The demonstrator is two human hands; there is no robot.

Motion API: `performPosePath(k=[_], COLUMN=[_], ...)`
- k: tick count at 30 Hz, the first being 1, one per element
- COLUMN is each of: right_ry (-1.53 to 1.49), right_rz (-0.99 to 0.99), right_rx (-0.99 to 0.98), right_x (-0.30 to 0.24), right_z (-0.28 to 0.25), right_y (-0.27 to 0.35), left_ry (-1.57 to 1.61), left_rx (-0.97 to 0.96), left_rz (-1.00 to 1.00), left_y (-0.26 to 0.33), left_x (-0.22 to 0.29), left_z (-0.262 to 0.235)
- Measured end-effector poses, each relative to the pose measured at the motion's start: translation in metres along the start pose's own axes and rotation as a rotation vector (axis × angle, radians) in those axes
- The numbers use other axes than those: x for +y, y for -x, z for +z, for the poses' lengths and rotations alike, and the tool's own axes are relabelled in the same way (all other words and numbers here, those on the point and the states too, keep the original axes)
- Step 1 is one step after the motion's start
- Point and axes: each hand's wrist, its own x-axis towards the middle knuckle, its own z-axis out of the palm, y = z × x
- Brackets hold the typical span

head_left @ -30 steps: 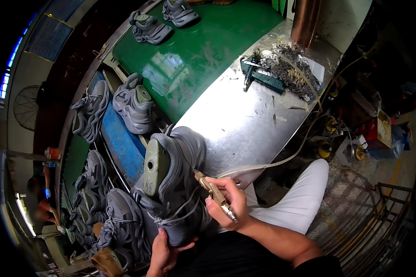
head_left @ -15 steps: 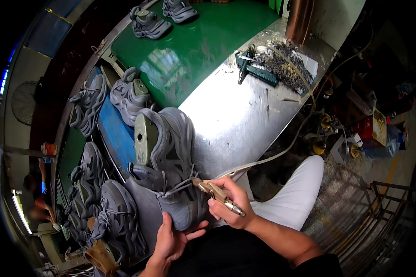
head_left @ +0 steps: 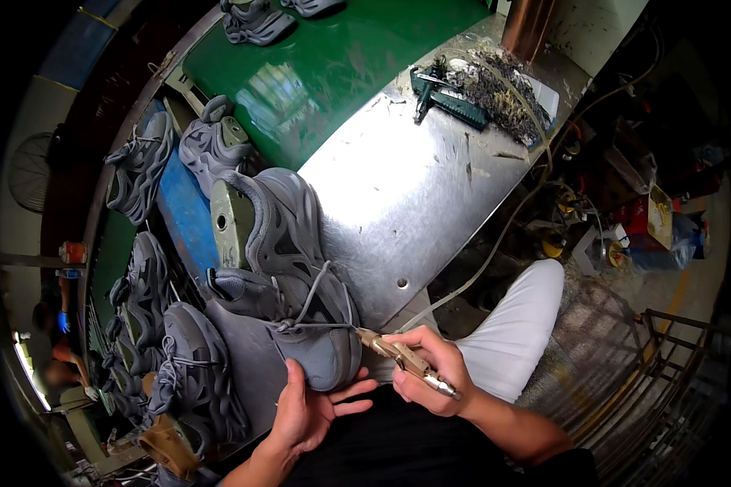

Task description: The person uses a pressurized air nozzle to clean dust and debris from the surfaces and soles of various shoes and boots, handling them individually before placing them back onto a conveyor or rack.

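A grey sneaker lies in front of me with its toe toward me, and a green shoe last fills another sneaker's opening just beyond it. My left hand cups the toe, thumb on one side and spread fingers on the other. In my right hand is a brass-coloured hand tool with a silver end. Its tip is beside the sneaker's toe, where a grey lace stretches from the knot to it. Whether the tip grips the lace, I cannot tell.
Several more grey sneakers stand along the left. A green-handled tool lies by a heap of dark scraps on the metal tabletop. A pale hose hangs past its edge. Beyond is a green surface.
The brass tool has moved right and slightly down from the laces to the toe's side, and a lace now stretches after it. The view has shifted, so the sneakers appear farther left.
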Motion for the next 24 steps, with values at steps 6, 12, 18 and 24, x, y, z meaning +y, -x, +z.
performPosePath(k=[6, 12, 18, 24], right_ry=[-0.047, 0.022, -0.069, -0.023], right_rz=[-0.006, -0.055, 0.131, 0.194], right_rx=[0.018, -0.011, -0.016, 0.042], right_x=[-0.012, -0.026, -0.042, -0.056], right_z=[-0.008, -0.012, -0.01, -0.014], right_y=[0.003, -0.031, -0.048, -0.013], left_ry=[0.017, 0.04, -0.031, -0.022], left_rx=[-0.106, -0.237, -0.21, -0.305], left_rz=[-0.048, -0.058, -0.077, -0.104], left_y=[-0.005, -0.013, -0.018, -0.026], left_x=[0.0, 0.001, 0.004, 0.006], left_z=[0.004, 0.006, 0.014, 0.026])
